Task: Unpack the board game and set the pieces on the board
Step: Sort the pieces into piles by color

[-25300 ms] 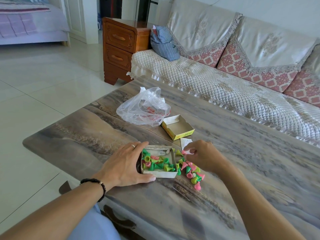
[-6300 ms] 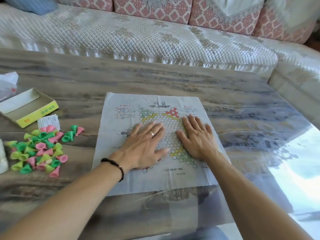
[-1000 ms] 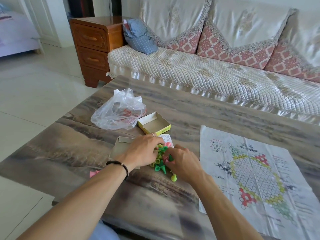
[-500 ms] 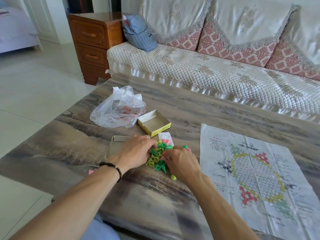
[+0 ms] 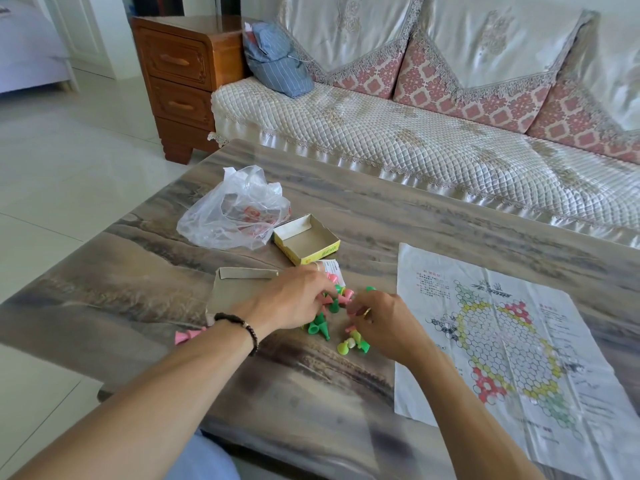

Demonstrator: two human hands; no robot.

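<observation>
Two hands meet over a loose heap of cone-shaped game pieces (image 5: 320, 325) on the wood-grain coffee table (image 5: 346, 216). Seen from the heap, the left hand (image 5: 294, 301) comes in from about eight o'clock, palm down with a ring showing and a beaded bracelet (image 5: 239, 327) at the wrist; its fingertips are lowered into the pink and green cones, but I cannot tell whether they grip one. At about four o'clock the right hand (image 5: 384, 323) is curled with fingers drawn together, a yellowish piece apparently pinched in them. Lying flat at three o'clock, bare of pieces, is the paper game board (image 5: 502, 341). One pink piece (image 5: 185, 336) sits apart at nine o'clock. At ten o'clock stands the grey box half (image 5: 239, 285), at twelve the open yellow box half (image 5: 308, 239), and beyond it a crumpled plastic bag (image 5: 235, 209).
</observation>
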